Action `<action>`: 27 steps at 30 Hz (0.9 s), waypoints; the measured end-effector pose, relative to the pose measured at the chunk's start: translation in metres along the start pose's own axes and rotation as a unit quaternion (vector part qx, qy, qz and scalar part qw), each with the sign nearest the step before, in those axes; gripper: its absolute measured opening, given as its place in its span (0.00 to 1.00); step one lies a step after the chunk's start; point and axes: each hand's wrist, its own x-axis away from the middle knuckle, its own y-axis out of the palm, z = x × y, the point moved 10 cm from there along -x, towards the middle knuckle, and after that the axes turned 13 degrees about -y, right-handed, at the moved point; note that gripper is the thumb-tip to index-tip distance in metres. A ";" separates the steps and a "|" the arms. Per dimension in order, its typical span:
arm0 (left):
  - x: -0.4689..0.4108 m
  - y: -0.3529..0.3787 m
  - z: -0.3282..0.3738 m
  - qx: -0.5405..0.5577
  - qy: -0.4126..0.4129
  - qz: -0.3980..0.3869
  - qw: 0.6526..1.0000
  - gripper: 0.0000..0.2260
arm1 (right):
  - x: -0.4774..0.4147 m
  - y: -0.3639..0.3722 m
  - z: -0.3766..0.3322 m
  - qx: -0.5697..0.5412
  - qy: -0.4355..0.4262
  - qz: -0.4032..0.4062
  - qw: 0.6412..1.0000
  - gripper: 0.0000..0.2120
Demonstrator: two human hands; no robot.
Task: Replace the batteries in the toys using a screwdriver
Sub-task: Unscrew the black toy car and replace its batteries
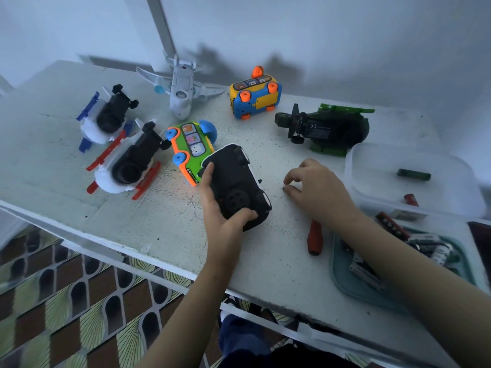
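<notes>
head view: the black toy car (237, 187) lies belly-up on the worktop (148, 216) at the centre of the frame. the left hand (220, 208) holds it, thumb curled over its near end and fingers along its left side. just right of the car, the right hand (316, 189) has its fingers curled down with the tips at the worktop; i cannot tell whether they pinch anything. the red-handled screwdriver (314, 236) lies flat just below that hand, beside the wrist.

at lower right, a teal tray (342, 277) holds a heap of batteries (435, 248), partly hidden by the right forearm. above it, a clear tub (372, 160) holds a green battery (414, 174) and a red battery (411, 200).

a green bus (190, 147) lies on its side, touching the car's far left. further up are a yellow bus (253, 98), a white plane (182, 88) and a dark green helicopter (329, 128). two white helicopters (127, 163) lie overturned at the left.
</notes>
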 end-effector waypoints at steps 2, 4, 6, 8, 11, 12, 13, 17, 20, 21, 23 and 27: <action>0.000 0.002 0.001 0.002 0.001 -0.006 1.000 0.44 | -0.002 0.001 0.000 0.011 -0.004 0.003 1.000 0.07; 0.000 0.003 0.001 0.000 0.002 -0.009 1.000 0.44 | -0.004 0.001 0.000 0.011 -0.007 0.012 1.000 0.06; 0.000 0.003 0.002 -0.013 0.007 -0.009 1.000 0.45 | -0.005 -0.001 0.001 -0.027 -0.010 0.034 0.999 0.04; 0.000 0.004 0.003 -0.037 0.017 -0.011 0.999 0.45 | -0.004 -0.005 0.003 -0.121 0.009 0.061 0.991 0.03; 0.001 0.011 0.006 -0.082 0.040 -0.030 0.995 0.45 | -0.002 -0.006 0.006 -0.269 0.060 0.069 0.959 0.05; 0.001 0.013 0.006 -0.098 0.048 -0.035 0.993 0.44 | -0.002 -0.005 0.005 -0.311 0.072 0.063 0.946 0.04; 0.002 0.015 0.006 -0.114 0.056 -0.040 0.991 0.43 | -0.001 -0.005 0.004 -0.351 0.081 0.058 0.931 0.04; 0.004 0.019 0.007 -0.148 0.074 -0.049 0.985 0.41 | 0.002 -0.009 -0.002 -0.454 0.093 0.064 0.884 0.03; 0.005 0.020 0.008 -0.151 0.076 -0.056 0.984 0.40 | 0.004 -0.012 -0.005 -0.474 0.093 0.074 0.872 0.04; 0.005 0.021 0.009 -0.149 0.077 -0.059 0.984 0.40 | 0.004 -0.012 -0.007 -0.474 0.093 0.075 0.873 0.04; 0.005 0.021 0.008 -0.143 0.079 -0.064 0.984 0.40 | 0.005 -0.011 -0.009 -0.468 0.091 0.072 0.876 0.04; 0.002 0.020 0.006 -0.140 0.083 -0.060 0.985 0.39 | 0.008 -0.007 -0.012 -0.473 0.091 0.062 0.874 0.02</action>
